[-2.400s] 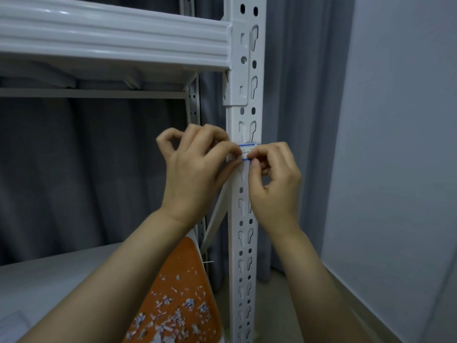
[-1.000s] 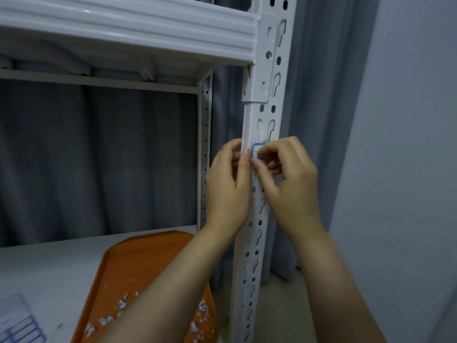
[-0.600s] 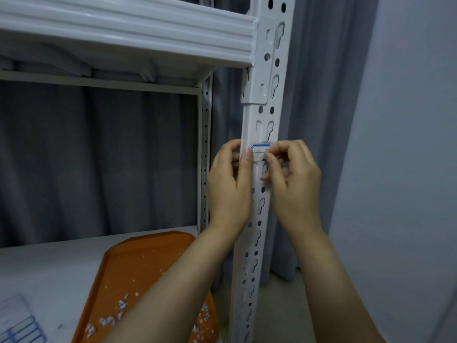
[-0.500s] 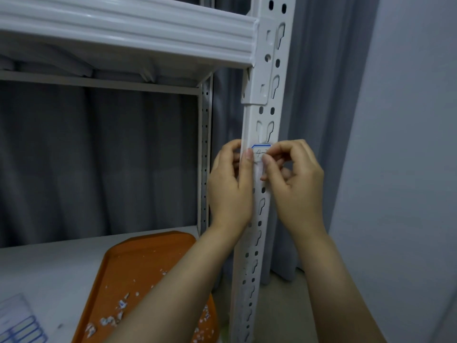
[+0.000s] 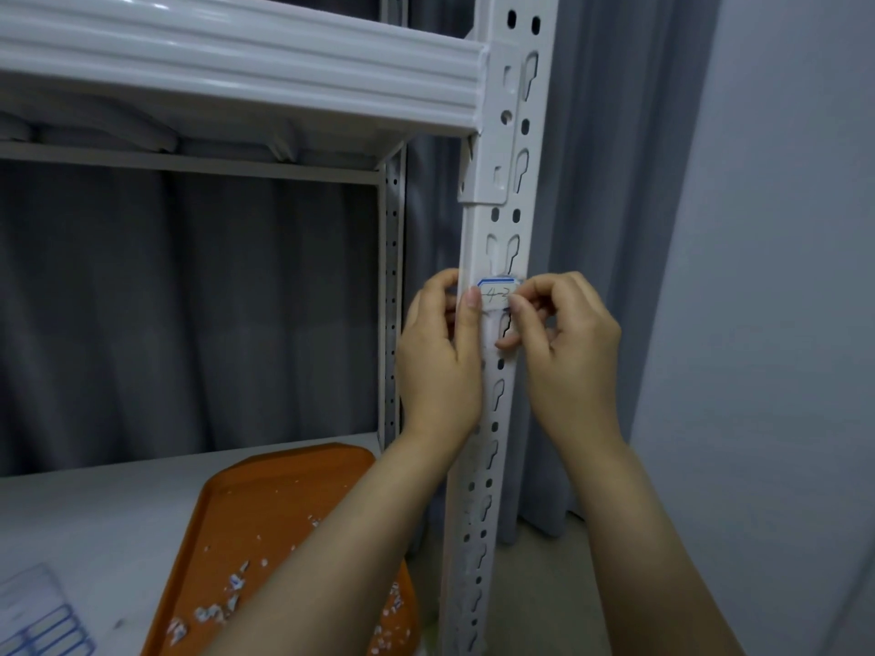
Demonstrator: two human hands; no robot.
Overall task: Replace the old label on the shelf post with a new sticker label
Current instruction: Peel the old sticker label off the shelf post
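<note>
Shelf post [image 5: 502, 229]: white, slotted, upright.
Orange tray [image 5: 284, 513]: on the lower shelf left of the post, strewn with paper scraps [image 5: 222, 603], probably old-label remnants.
Sticker sheet [image 5: 38, 622]: far left of the post, at the frame's corner.
Left hand [image 5: 440, 362]: curled round the post's left edge, thumb pressing the label's left end.
Right hand [image 5: 568, 352]: just right of the post, pinching the label's right end.
Sticker label [image 5: 495, 293]: blue-bordered, handwritten, on the post's front face.
Progress: removal apparently done, new label placed; right end yet to be smoothed down.
</note>
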